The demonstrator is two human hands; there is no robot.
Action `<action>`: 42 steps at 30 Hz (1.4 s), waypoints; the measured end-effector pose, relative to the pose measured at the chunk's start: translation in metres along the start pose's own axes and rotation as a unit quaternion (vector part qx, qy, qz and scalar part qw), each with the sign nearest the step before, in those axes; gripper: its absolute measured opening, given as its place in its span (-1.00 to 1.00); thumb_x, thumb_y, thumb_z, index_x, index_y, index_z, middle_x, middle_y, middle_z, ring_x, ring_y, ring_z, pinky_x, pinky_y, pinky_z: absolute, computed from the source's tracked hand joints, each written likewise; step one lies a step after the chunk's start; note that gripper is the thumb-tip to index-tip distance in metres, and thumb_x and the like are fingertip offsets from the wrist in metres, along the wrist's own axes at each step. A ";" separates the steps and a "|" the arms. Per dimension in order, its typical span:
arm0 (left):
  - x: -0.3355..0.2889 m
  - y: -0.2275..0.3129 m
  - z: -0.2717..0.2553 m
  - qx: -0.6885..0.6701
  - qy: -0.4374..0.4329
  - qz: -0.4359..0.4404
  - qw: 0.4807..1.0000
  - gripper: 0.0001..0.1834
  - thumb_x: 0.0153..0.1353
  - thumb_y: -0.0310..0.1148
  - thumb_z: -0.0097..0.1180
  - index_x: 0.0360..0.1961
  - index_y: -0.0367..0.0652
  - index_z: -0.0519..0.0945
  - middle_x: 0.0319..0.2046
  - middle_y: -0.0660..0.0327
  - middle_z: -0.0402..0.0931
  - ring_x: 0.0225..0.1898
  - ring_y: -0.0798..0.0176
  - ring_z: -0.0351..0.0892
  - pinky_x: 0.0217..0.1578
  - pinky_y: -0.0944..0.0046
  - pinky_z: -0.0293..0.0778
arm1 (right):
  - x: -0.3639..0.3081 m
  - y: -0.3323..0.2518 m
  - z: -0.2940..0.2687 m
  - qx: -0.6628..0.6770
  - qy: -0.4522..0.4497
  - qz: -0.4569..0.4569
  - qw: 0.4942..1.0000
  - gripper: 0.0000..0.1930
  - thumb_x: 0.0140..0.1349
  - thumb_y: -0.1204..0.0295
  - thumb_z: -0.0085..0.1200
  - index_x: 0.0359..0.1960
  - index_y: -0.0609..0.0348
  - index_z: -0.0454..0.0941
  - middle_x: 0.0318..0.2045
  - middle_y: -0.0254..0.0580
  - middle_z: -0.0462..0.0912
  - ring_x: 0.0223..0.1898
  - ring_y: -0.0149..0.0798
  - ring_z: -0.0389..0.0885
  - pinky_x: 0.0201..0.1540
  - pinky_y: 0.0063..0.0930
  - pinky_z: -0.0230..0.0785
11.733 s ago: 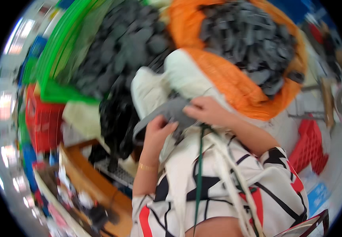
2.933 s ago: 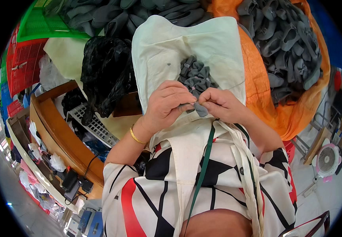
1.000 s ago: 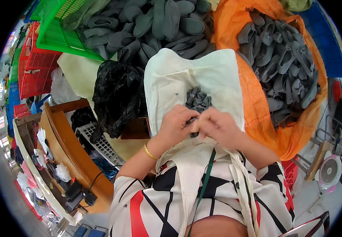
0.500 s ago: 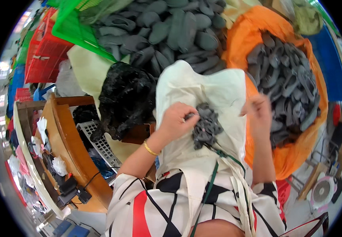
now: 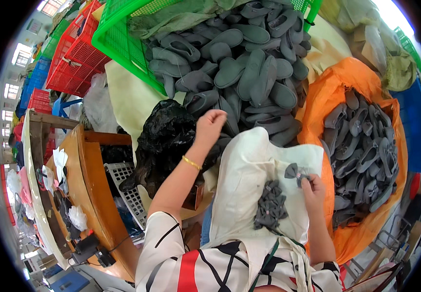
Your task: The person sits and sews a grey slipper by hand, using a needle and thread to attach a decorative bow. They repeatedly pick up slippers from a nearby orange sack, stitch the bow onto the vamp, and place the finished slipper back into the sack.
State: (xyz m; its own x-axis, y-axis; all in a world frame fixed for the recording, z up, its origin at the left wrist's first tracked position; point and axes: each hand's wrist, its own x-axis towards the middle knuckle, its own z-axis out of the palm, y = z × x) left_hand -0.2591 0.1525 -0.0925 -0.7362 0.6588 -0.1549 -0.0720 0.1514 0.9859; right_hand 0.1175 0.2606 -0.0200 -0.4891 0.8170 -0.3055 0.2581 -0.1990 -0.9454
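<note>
A white apron (image 5: 235,180) lies spread over my lap, with a small heap of grey fabric bows (image 5: 271,207) in its middle. My right hand (image 5: 313,189), at the apron's right side, pinches a single grey bow (image 5: 293,171) between thumb and fingers. My left hand (image 5: 211,125) is stretched forward over the near edge of a heap of grey slip-on shoes (image 5: 249,73), beside a black plastic bag (image 5: 164,126). Its fingers are drawn together; whether anything is between them cannot be made out.
A green crate (image 5: 128,58) stands behind the shoes at far left. On the right, an orange sack (image 5: 317,104) holds more grey shoes (image 5: 361,151), several with bows. Left of me are a wooden table (image 5: 93,190), a white plastic basket (image 5: 125,182) and red crates (image 5: 76,53).
My left hand has gone from the bow heap forward to the shoes. My right hand, blurred by the orange sack before, is now lower over the apron with a bow. The view has shifted.
</note>
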 end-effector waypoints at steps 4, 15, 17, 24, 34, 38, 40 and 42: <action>0.093 -0.090 -0.045 0.196 0.090 0.016 0.976 -0.64 0.14 -0.28 0.30 -0.13 -0.32 0.64 -0.29 0.10 0.68 -0.21 0.17 0.67 -0.11 0.23 0.54 | 0.002 0.020 0.001 -0.050 0.022 -0.030 0.998 -0.94 0.28 0.56 0.14 -0.26 0.19 0.51 -0.37 -0.46 0.46 -0.39 -0.60 0.42 -0.34 -0.70 0.27; 0.135 -0.167 -0.020 0.169 -0.021 -0.207 0.963 -0.49 -0.08 -0.18 0.45 -0.25 -0.45 0.66 -0.27 -0.03 0.68 -0.17 0.06 0.67 -0.15 0.19 0.51 | 0.001 0.012 0.010 -0.016 0.065 -0.041 0.997 -0.92 0.32 0.56 0.10 -0.19 0.20 0.49 -0.34 -0.40 0.55 -0.40 -0.58 0.52 -0.36 -0.67 0.44; 0.123 -0.144 -0.030 0.143 -0.061 -0.192 0.969 -0.57 -0.16 -0.20 0.42 -0.39 -0.39 0.65 -0.43 -0.02 0.67 -0.36 0.03 0.66 -0.32 0.15 0.49 | 0.001 0.007 0.014 -0.004 0.051 -0.046 0.998 -0.93 0.33 0.54 0.10 -0.19 0.20 0.50 -0.33 -0.39 0.57 -0.40 -0.58 0.53 -0.35 -0.65 0.45; 0.043 0.054 -0.012 0.250 -0.087 0.042 0.963 -0.83 -0.15 -0.46 0.25 -0.48 -0.29 0.59 -0.63 0.34 0.49 -0.53 0.46 0.42 -0.47 0.36 0.35 | -0.002 0.002 0.012 0.047 0.059 -0.036 0.996 -0.91 0.33 0.50 0.12 -0.20 0.24 0.55 -0.34 -0.37 0.59 -0.39 -0.54 0.53 -0.30 -0.63 0.45; -0.228 0.205 0.004 0.440 -0.512 0.327 0.661 -0.90 -0.21 -0.39 0.17 -0.64 -0.07 0.48 -0.62 0.22 0.42 -0.44 0.05 0.52 -0.39 0.12 0.33 | -0.044 -0.006 -0.013 0.213 0.061 -0.047 0.974 -0.87 0.38 0.41 0.09 -0.21 0.21 0.58 -0.34 -0.39 0.60 -0.39 -0.53 0.52 -0.30 -0.57 0.44; -0.278 0.143 -0.004 0.461 -0.577 0.194 0.646 -0.84 -0.14 -0.35 0.19 -0.51 -0.17 0.54 -0.53 0.12 0.45 -0.39 -0.01 0.53 -0.29 0.06 0.41 | -0.066 -0.004 -0.008 0.258 0.032 -0.033 0.965 -0.88 0.38 0.40 0.12 -0.22 0.20 0.57 -0.33 -0.41 0.61 -0.40 -0.55 0.52 -0.31 -0.60 0.44; -0.280 0.131 -0.004 0.449 -0.511 0.130 0.721 -0.74 -0.15 -0.28 0.22 -0.46 -0.22 0.53 -0.46 0.03 0.44 -0.37 -0.05 0.50 -0.23 0.04 0.44 | -0.073 -0.005 0.001 0.248 0.010 -0.030 0.968 -0.88 0.37 0.39 0.13 -0.22 0.19 0.57 -0.33 -0.42 0.61 -0.40 -0.55 0.53 -0.30 -0.61 0.44; -0.276 0.115 0.001 0.395 -0.452 -0.039 0.799 -0.72 0.10 -0.33 0.22 -0.25 -0.30 0.54 -0.25 0.05 0.53 -0.18 0.08 0.57 -0.09 0.10 0.49 | -0.080 -0.001 0.007 0.251 -0.035 -0.013 0.967 -0.88 0.38 0.39 0.13 -0.20 0.17 0.58 -0.34 -0.44 0.62 -0.40 -0.56 0.53 -0.29 -0.62 0.45</action>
State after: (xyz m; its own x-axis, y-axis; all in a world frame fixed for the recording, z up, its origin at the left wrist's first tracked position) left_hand -0.0634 -0.0116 0.0636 0.0620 0.8343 -0.5478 0.6159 0.4000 0.6788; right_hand 0.1507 0.1915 0.0047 -0.5493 0.7904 -0.2714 -0.1834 -0.4308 -0.8836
